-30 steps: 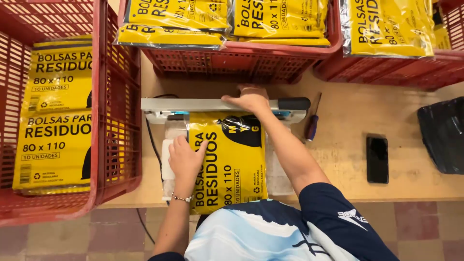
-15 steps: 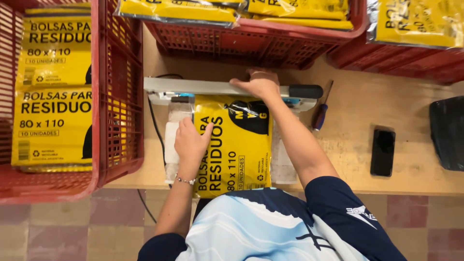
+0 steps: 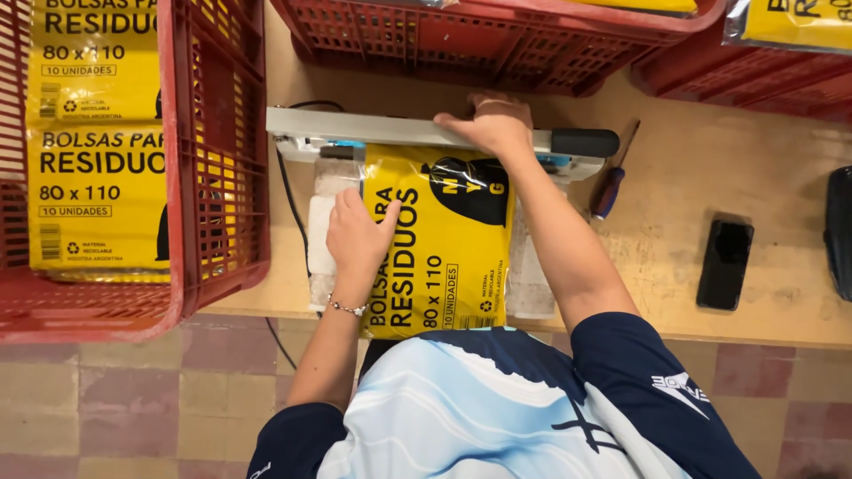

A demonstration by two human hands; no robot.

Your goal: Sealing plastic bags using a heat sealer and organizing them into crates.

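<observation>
A yellow plastic package with black print [image 3: 444,248] lies flat on the wooden table [image 3: 710,195], its far end tucked under the grey arm of a heat sealer [image 3: 390,131]. My right hand [image 3: 493,124] presses down on top of that arm, close to its black handle [image 3: 584,142]. My left hand [image 3: 355,232] rests flat on the package's left side, fingers spread, a thin bracelet on the wrist. The sealed end of the package is hidden under the arm.
A red crate [image 3: 204,177] with more yellow packages stands at the left. Two further red crates [image 3: 497,44] line the table's far edge. A blue-handled screwdriver [image 3: 612,186] and a black phone [image 3: 725,264] lie at the right, a dark object [image 3: 839,231] beyond them.
The view has tilted and shifted so the crates sit higher in frame. Both hands stay in place on the sealer arm and the package.
</observation>
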